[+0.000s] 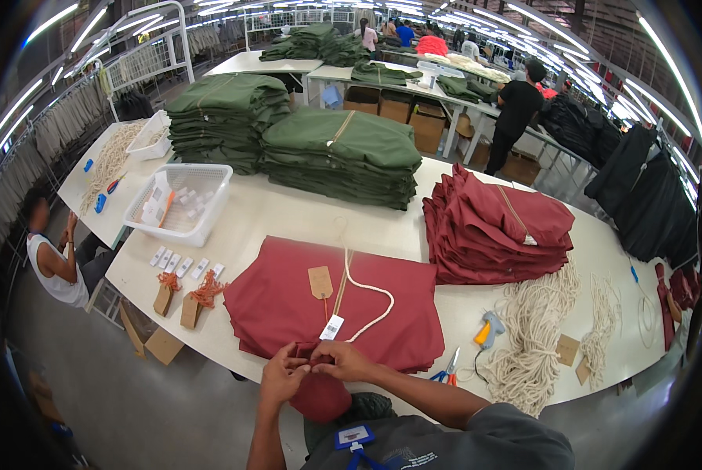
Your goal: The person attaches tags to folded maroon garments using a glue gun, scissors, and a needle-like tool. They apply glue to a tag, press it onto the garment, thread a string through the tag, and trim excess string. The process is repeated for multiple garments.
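Note:
Both hands meet at the near edge of a flat stack of dark red fabric pieces (404, 294). My left hand (283, 373) pinches a gathered fold of the red cloth from the left. From the right, my right hand (342, 359) grips the same fold, its fingertips close to the left ones. Just beyond the fingers lies a white tag (331, 327) with printing, joined by an orange string to a brown card tag (320, 282). A white cord (380, 289) curves over the red cloth down towards my right hand. The fingers hide what lies inside the fold.
Left are a white plastic basket (210, 220), white labels (200, 268) and brown tags with orange strings (191, 310). Green fabric piles (342, 155) and a red pile (498, 229) stand behind. Scissors (447, 370), a glue gun (490, 330) and cords (533, 335) lie right. A person (57, 264) sits left.

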Demonstrator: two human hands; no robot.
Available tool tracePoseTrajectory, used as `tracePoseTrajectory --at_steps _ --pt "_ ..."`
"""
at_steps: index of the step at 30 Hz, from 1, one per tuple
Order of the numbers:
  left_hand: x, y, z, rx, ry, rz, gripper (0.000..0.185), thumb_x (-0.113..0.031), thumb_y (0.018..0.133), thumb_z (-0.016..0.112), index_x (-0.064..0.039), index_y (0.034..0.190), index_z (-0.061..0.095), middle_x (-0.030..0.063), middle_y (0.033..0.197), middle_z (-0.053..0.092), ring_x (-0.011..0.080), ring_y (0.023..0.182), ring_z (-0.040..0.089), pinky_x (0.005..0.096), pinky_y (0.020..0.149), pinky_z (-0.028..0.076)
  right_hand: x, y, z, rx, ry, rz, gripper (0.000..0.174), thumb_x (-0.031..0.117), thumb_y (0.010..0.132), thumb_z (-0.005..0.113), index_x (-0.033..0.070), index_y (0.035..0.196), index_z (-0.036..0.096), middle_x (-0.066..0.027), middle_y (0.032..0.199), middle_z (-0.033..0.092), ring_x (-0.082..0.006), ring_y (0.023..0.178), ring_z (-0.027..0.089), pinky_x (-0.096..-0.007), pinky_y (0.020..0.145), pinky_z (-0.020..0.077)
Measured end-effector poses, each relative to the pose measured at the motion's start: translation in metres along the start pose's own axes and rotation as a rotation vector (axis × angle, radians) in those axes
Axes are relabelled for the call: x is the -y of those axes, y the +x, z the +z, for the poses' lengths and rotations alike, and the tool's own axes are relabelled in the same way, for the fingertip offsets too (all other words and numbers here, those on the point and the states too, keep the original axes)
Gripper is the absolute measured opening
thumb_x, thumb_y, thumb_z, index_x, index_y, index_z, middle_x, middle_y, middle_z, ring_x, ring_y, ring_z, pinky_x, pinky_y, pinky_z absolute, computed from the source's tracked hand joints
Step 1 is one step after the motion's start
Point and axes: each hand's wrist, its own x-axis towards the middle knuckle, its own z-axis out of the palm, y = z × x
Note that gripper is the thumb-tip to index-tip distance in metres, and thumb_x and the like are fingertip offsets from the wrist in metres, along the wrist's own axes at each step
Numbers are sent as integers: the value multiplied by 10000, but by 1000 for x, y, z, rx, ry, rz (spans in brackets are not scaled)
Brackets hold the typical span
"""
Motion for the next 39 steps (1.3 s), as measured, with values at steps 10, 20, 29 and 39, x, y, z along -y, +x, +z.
tracePoseTrajectory --at_steps 10,20,29,39 --pt "-11 -10 -16 98 392 -44 213 -175 847 677 -49 997 760 193 892 734 335 854 732 400 792 559 4 0 2 20 19 61 251 186 958 700 26 1143 643 -93 1053 678 -177 955 643 -320 833 513" --pt "-20 -42 -44 13 475 -40 163 -79 773 659 -4 879 758 208 717 681 314 648 708 374 646 544 -5 2 -40 363 -391 -174 172 144 837 685 54 975 636 -128 945 600 -368 947 594 -475 813 474" --pt "-35 -76 -81 -42 516 -134 143 -48 811 640 28 882 737 180 704 674 300 604 622 395 628 502 -25 11 -97 131 -729 -10 250 130 751 774 86 987 703 -147 1190 598 -376 1169 534 -468 1019 452" --pt "-43 -74 -84 -44 528 -93 124 -38 820 648 -2 911 724 169 861 710 338 857 608 420 843 471 37 15 -42 363 -492 -20 202 242 884 725 62 849 639 -99 797 616 -312 831 610 -449 802 476"
